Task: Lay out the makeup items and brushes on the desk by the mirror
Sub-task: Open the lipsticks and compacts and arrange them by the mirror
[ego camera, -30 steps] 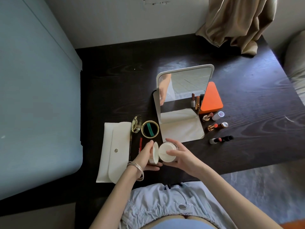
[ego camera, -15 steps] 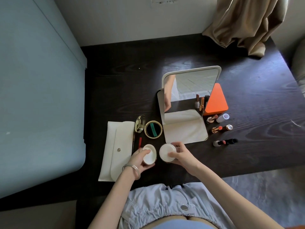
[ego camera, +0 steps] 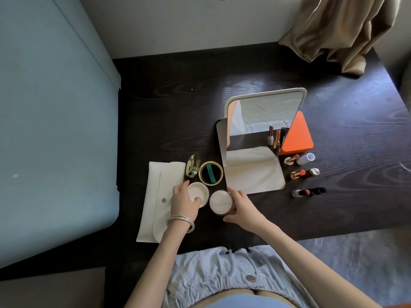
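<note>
So the dark wood table (ego camera: 333, 218) fills most of the frame, with the standing mirror (ego camera: 262, 121) right of centre and a white pouch (ego camera: 155, 196) lying at lower left. Just below the mirror's base sits the open powder jar (ego camera: 220, 202), round and pale on top with a darker wall, so no real long axis. The right hand (ego camera: 241, 206) is curled round its right side, holding it on the table. Touching distance to the left, its white lid (ego camera: 199, 192) lies flat, left hand (ego camera: 184, 200) resting over it with fingertips on it, looks like a loose hold. My guess: both just need letting go. Lipsticks (ego camera: 302, 174) are lined up on the right.
</note>
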Demonstrator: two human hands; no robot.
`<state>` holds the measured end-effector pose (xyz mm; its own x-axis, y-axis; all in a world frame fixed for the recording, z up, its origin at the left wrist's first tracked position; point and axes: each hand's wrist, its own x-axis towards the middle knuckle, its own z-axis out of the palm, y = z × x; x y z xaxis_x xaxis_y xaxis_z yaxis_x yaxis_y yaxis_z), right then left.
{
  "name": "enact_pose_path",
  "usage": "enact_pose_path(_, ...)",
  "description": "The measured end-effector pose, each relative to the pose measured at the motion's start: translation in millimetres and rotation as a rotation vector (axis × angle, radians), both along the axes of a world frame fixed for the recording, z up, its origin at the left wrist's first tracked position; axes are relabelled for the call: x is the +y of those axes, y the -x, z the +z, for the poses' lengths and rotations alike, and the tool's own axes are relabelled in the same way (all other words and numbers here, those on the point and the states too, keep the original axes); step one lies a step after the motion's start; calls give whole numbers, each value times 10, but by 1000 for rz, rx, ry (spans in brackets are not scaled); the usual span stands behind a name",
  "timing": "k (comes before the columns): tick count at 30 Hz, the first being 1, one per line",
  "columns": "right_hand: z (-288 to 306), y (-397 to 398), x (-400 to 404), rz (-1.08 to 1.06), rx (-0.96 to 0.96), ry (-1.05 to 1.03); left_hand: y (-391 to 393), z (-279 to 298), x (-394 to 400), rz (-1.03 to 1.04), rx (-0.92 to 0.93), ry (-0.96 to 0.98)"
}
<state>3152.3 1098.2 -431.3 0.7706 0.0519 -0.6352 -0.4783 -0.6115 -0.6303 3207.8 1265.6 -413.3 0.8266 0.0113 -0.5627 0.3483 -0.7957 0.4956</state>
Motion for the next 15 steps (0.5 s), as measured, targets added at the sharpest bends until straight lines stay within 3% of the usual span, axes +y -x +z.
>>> enact_pose_path(4,36,35,32,137,-90,219,51,-13,15,-229,-17,-189)
enact_pose_path(9,78,0,71,230,-104,415,153,26,173,-308,-244,-501)
enact_pose_path(15,59,-5,76,230,-95,407,243,-211,410,-252,-39,-534)
